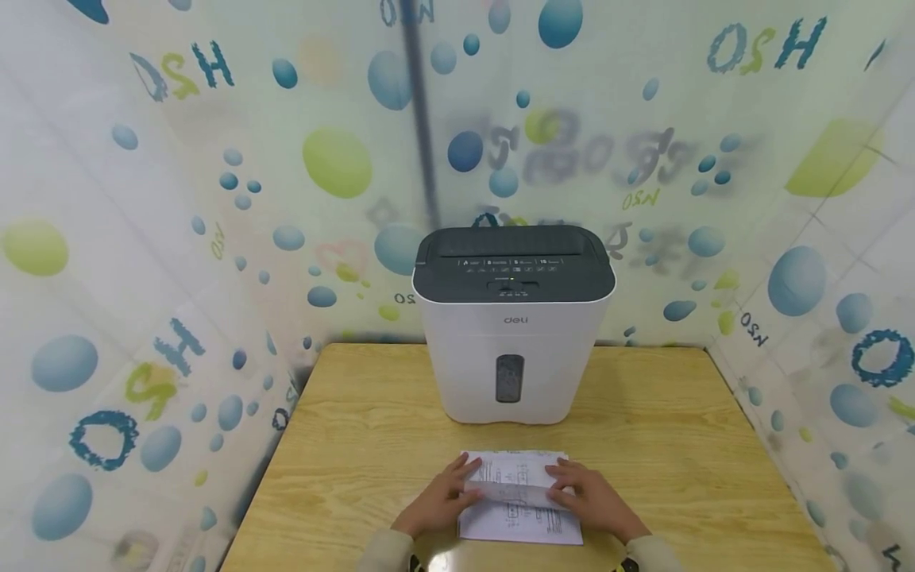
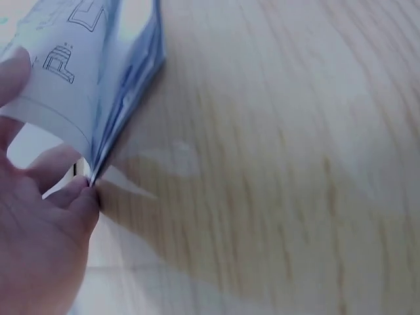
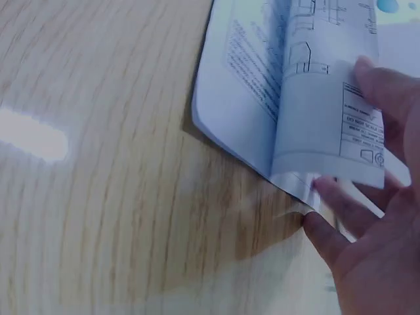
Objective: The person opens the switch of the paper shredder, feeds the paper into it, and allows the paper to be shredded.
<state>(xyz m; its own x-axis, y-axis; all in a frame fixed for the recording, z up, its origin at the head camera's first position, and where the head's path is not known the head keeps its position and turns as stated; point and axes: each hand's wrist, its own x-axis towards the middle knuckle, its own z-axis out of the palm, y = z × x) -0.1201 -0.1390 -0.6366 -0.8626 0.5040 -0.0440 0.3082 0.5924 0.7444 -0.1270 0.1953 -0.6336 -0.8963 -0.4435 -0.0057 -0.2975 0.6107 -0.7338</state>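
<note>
A thin stack of printed sheets (image 1: 515, 528) lies near the table's front, with line drawings and text on it. Its top sheet (image 1: 511, 494) is bent over into a curl across the stack. At the left edge, my left hand (image 1: 446, 496) holds the curled sheet (image 2: 62, 98), thumb on the curl and other fingers at the paper's side. My right hand (image 1: 589, 500) pinches the same sheet (image 3: 321, 111) at the opposite edge, its lower fingers touching the stack's border. Part of the lower sheets is hidden under the curl.
Behind the papers stands a white paper shredder (image 1: 468, 365) with a dark top (image 1: 511, 246) and a small window in front. The wooden table (image 1: 357, 445) is enclosed by patterned curtains (image 1: 214, 199) at the back and both sides.
</note>
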